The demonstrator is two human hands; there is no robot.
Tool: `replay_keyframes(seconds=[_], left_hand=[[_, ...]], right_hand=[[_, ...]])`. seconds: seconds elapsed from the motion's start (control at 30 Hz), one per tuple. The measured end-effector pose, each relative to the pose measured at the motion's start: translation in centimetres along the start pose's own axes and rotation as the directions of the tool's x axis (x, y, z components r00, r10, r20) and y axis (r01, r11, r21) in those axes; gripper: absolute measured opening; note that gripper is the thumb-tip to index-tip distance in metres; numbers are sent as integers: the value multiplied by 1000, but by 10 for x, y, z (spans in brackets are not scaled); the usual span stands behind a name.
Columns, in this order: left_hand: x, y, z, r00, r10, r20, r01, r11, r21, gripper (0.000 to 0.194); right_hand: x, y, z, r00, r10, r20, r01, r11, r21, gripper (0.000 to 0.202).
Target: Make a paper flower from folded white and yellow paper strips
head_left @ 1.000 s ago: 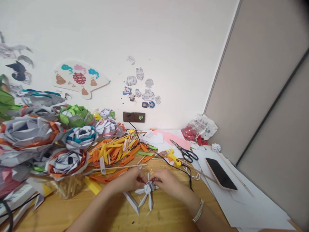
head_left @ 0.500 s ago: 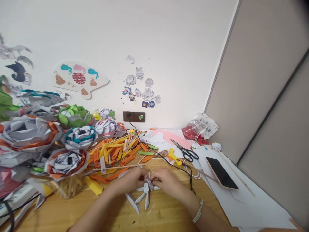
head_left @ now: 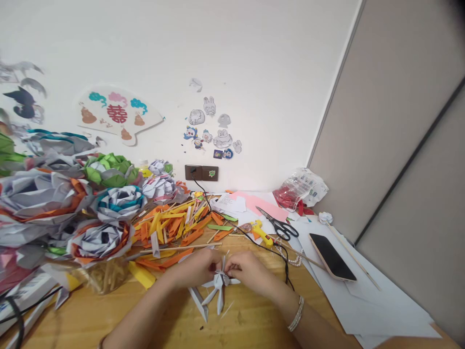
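A white folded-paper piece (head_left: 219,282) with several pointed arms spreading from its middle lies low over the wooden table. My left hand (head_left: 203,266) pinches its upper left side, fingers curled. From the other side my right hand (head_left: 244,271) grips its upper right side, thumb and forefinger pressed together. A thin upright point shows between the two hands; my fingertips are partly hidden. Just left of the piece, a loose folded white paper strip (head_left: 199,304) rests on the table, partly under my left forearm.
Orange and yellow folded strips (head_left: 170,228) and wooden sticks are heaped behind my hands. Paper flowers (head_left: 100,240) crowd the left. Toward the right are a yellow glue gun (head_left: 262,233), black scissors (head_left: 281,227), a phone (head_left: 332,257) and white sheets (head_left: 378,310). A black cable (head_left: 271,249) crosses behind.
My right hand has shifted slightly up and left, nearer my left hand. The white paper piece has turned a little, its arms more spread. The camera view has moved slightly.
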State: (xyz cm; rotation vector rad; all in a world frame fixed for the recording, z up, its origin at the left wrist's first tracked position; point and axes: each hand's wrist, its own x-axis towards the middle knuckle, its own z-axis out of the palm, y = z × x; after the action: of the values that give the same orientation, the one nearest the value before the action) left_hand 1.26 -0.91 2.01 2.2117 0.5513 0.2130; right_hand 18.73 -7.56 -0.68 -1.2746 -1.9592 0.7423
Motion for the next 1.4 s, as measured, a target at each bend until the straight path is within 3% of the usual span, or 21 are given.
replay_keyframes(seconds=[0.23,0.4,0.5,0.67,0.8,0.93,1.1,1.23,1.4], left_hand=[[-15,17,-15,990,15,141,-4,997,-78,20],[-9,9,-8,998,-61,1,61,997,45,24],[-2,3,-1,997,-28,-76,34,996,78,18],[3,2,2,993,80,-83,-78,997,25,40],[4,-5,1,992,79,-101,-75,996,38,34],[5,-7,4,991,41,-126,-38,999,33,34],[6,2,8,991,26,-133,-21,999,39,35],[5,5,7,989,64,-130,-56,996,65,32],[4,4,5,994,51,-92,-46,997,62,32]], right_hand=[[0,2,-3,999,40,-32,-41,998,-47,18],[4,7,-3,997,14,-75,-22,995,-97,18],[5,9,-3,994,24,-107,-33,995,-90,18],[6,18,-2,986,67,-154,-71,997,-24,14],[4,23,-8,991,112,-67,-104,988,112,9],[2,29,-14,994,70,78,-89,958,273,23],[6,40,-5,996,86,-20,-82,988,128,23],[7,42,-4,998,57,-28,-54,991,119,23],[3,39,-17,996,49,79,-64,977,201,27]])
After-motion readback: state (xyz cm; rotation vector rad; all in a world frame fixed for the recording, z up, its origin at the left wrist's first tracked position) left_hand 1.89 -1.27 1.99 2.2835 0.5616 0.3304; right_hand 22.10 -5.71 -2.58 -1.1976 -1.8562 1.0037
